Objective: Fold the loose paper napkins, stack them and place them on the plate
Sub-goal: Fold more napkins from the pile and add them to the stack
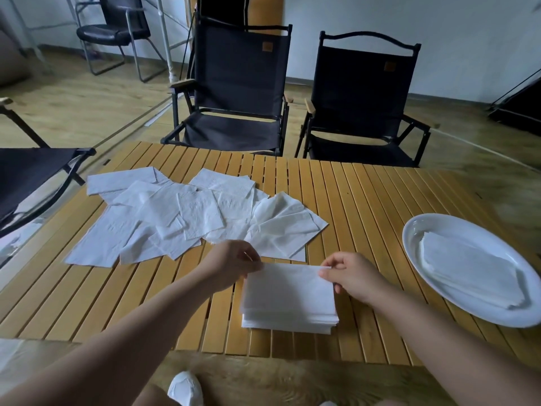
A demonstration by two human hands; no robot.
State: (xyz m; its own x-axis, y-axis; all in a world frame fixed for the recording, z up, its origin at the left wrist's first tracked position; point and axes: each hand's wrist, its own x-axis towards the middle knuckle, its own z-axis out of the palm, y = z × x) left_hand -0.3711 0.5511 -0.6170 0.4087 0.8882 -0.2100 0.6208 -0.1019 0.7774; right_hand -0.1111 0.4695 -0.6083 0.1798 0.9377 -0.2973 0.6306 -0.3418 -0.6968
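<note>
Casual room: slatted camping table [366, 194], folding chairs [234, 83], wood floor [87, 92]

A slatted yellow-wood bench [366, 200] fills the near part of the room, and at its far side two black fabric folding chairs stand side by side, the left chair [234, 92] and the right chair [363, 98]. Part of a third folding chair [29, 171] shows at the bench's left end, and far back on the left stands a black padded chair [114, 30] on a metal frame. The floor [73, 92] is pale wood planking, the wall [409, 19] plain white, the light soft and even.
</note>
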